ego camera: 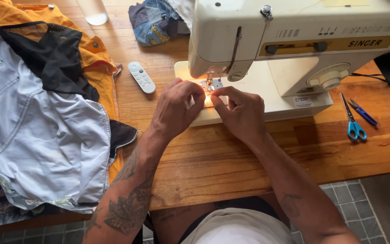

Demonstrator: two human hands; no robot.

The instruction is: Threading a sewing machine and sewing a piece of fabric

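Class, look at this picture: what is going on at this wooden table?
A person sits at a wooden table with both hands at a cream sewing machine. The left hand and right hand pinch at something small under the lit needle area; what it is cannot be made out. Blue-handled scissors lie to the right, piled garments to the left.

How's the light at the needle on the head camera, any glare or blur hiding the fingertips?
Head view: the sewing machine lamp casts a warm bright patch on the bed under the needle, slightly washing out the tips of the left hand and right hand; elsewhere daylight is even, focus sharp, edges mildly bowed.
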